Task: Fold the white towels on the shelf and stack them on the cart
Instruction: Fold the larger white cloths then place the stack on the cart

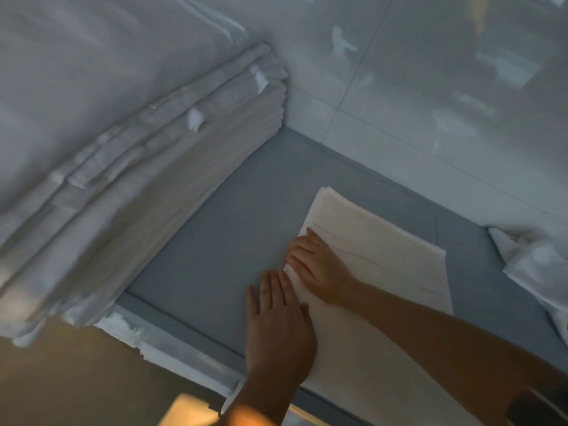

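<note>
While both hands worked on the grey shelf [215, 241], a folded white towel [378, 241] lay flat on it, running from near the tiled wall [399, 133] back toward the person. The left hand [278, 327] rested flat at the towel's left edge, its fingers [273, 287] straight and close together, palm down partly on the shelf and partly on the cloth. The right hand [322, 272] pressed on the towel just beyond it, with fingers curled at that same left edge; whether they pinched a layer could not be told. A tall stack of folded linens [138, 179] stood at the left, and a crumpled white cloth [534, 272] lay at the right.
</note>
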`<state>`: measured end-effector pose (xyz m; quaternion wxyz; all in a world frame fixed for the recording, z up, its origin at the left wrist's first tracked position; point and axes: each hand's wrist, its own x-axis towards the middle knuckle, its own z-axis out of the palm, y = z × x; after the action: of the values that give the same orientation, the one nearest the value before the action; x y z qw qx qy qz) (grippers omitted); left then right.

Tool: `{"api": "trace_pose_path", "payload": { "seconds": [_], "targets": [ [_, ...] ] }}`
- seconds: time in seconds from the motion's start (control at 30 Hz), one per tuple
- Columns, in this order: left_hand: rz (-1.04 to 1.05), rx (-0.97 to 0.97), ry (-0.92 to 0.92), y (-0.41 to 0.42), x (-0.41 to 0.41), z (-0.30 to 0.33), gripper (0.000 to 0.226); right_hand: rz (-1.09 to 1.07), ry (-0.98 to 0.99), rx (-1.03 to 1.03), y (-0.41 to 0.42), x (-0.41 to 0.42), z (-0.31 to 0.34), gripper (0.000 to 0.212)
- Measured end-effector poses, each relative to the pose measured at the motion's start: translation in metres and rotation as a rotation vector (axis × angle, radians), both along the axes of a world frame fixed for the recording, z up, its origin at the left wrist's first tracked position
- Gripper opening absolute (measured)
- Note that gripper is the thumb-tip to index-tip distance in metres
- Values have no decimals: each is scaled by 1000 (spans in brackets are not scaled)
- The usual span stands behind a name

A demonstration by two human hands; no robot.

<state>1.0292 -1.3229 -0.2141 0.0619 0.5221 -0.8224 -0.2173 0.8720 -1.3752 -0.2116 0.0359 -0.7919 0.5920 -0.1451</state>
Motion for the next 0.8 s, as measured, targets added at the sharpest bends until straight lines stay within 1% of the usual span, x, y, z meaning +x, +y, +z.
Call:
{"api": "trace_pose_path", "payload": {
  "seconds": [0.07, 0.17, 0.3, 0.37, 0.43, 0.47, 0.5, 0.53, 0.6, 0.63, 0.67, 0.73, 0.8],
  "targets": [
    [6, 4, -17, 1, -2, -1, 65, 41, 18, 2, -2, -4, -1, 30],
    [10, 13, -21, 1, -5, -4, 67, -9, 52, 6, -33, -16, 1, 30],
    [15, -17, -4, -4, -8, -4, 69, -241, 32, 54, -77, -49, 6, 23],
    [12, -22, 6, -3, -7, -2, 69, -357, 70, 66, -98, -60, 11, 21],
    [6, -20, 16, -3, -7, 0, 70, -440, 139, 29, -106, -61, 14, 24],
    [-2, -22, 16, -3, -6, 0, 71, -435, 132, 5, -103, -57, 16, 25],
    [-15, -27, 12, -2, -5, 1, 72, -363, 106, -19, -93, -53, 16, 25],
    [-28, -34, 8, -2, -5, 1, 72, -239, 82, -31, -79, -48, 15, 24],
    [-44, -41, -2, -2, -5, 0, 69, -6, 74, 16, -47, -43, 5, 28],
    [-46, -38, -6, -2, -6, -1, 69, 42, 69, 39, -37, -46, 2, 32],
    [-46, -37, -9, -3, -7, -2, 70, 31, 64, 72, -36, -52, 0, 35],
    [-38, -42, -14, -3, -7, -5, 70, -94, 81, 120, -50, -69, -1, 36],
    [-32, -60, -21, -2, -8, -6, 71, -262, 196, 185, -70, -91, 1, 41]
  ]
}}
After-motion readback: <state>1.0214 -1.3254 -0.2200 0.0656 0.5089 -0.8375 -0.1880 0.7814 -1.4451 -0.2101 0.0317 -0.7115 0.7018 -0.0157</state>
